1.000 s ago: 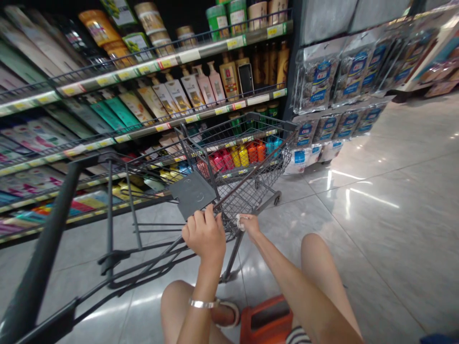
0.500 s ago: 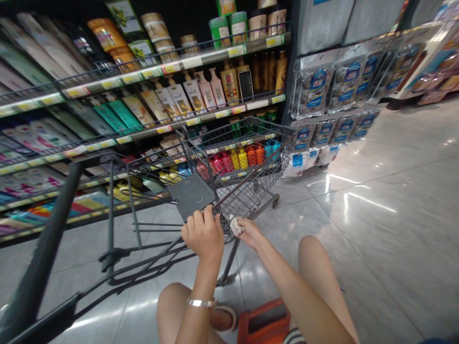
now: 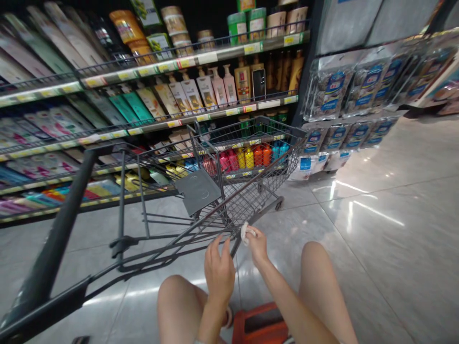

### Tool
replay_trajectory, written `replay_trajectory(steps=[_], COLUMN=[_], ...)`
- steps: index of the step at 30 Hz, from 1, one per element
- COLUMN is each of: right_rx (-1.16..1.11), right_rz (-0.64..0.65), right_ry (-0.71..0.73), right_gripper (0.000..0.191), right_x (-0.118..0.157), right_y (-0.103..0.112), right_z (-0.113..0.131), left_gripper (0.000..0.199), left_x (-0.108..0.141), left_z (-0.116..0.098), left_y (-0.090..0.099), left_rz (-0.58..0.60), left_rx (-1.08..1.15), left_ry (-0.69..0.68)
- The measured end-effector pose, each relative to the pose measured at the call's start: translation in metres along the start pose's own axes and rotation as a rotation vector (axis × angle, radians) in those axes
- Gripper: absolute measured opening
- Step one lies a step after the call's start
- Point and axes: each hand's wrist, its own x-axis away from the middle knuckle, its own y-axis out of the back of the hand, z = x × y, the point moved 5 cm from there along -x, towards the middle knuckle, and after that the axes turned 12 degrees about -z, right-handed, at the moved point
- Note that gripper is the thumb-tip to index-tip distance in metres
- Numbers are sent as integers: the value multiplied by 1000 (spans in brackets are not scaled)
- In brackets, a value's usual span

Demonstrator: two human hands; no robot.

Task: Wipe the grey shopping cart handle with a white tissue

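A dark metal shopping cart (image 3: 244, 198) stands side-on in front of me, with a grey flap (image 3: 198, 191) at its child seat. My left hand (image 3: 219, 270) is open beside the cart's lower side rails, fingers stretched forward; whether the fingertips touch the frame I cannot tell. Pinched in my right hand (image 3: 258, 246) is a crumpled white cloth (image 3: 245, 233), possibly a tissue, near the cart's lower corner and close to a leg of the frame.
Shelves (image 3: 143, 126) of bottles and jars run behind the cart. Packaged goods (image 3: 332, 93) hang at the right end. Between my knees is an orange-red plastic stool (image 3: 256, 320). The cart's handle (image 3: 53, 243) rises at left, over grey floor tiles (image 3: 376, 229).
My left hand has let go of the cart's upper rail and dropped lower. My right hand has shifted slightly down and right with the cloth. The view has moved slightly left.
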Motion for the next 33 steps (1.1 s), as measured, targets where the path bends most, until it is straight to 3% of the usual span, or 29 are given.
replay_trajectory(steps=[3, 8, 13, 16, 23, 29, 33], right_rx=[45, 120, 207, 280, 485, 653, 760], right_rz=[-33, 57, 131, 169, 201, 277, 224], right_ry=[144, 361, 467, 541, 598, 657, 639], right_gripper=[31, 32, 30, 32, 35, 35, 38], right_x=[3, 10, 0, -14, -43, -44, -43], right_y=[-2, -26, -37, -35, -23, -23, -24], right_z=[5, 7, -2, -10, -28, -22, -20], left_gripper=[26, 41, 47, 47, 43, 38, 34], left_x=[22, 41, 26, 16, 11, 11, 7], left_z=[19, 37, 31, 32, 42, 45, 44], left_y=[-9, -31, -45, -51, -51, -50, -54], left_rz=[22, -42, -90, -52, 30, 11, 14], left_rx=[89, 287, 381, 418, 413, 369, 375], left_ry=[282, 732, 889, 1020, 1024, 933, 868])
